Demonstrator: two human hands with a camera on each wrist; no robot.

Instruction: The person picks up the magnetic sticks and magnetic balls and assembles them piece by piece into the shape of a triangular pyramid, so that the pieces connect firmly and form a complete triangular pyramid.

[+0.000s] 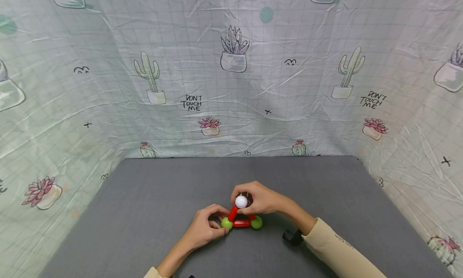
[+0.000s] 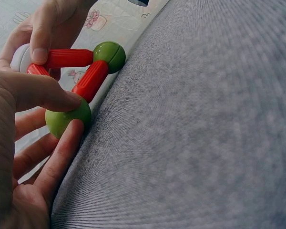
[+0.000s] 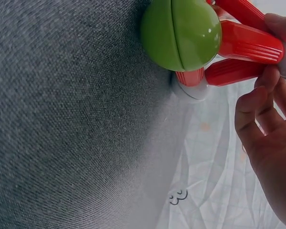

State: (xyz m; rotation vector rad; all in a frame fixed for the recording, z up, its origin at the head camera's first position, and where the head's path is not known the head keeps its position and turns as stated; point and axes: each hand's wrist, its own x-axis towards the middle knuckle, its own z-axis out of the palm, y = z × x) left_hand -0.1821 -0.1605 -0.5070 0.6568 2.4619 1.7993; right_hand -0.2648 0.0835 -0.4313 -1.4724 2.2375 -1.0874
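A ball-and-rod toy frame stands on the table in the head view, with a white ball (image 1: pixel 241 201) at its top. Ridged red rods (image 1: pixel 241 223) run between the balls. My left hand (image 1: pixel 203 230) pinches the left green ball (image 2: pixel 66 117) between thumb and fingers. From above, my right hand (image 1: pixel 263 198) grips the white top ball, the thumb also near a rod end in the left wrist view. The right green ball (image 3: pixel 181 36) rests on the table, untouched. Behind it, the right wrist view shows a second white ball (image 3: pixel 193 90), low down and partly hidden by rods.
The grey table (image 1: pixel 173 189) has a cloth backdrop (image 1: pixel 275 77) with plant drawings along its back and sides. A black strap piece (image 1: pixel 293 237) hangs at my right wrist, just above the tabletop.
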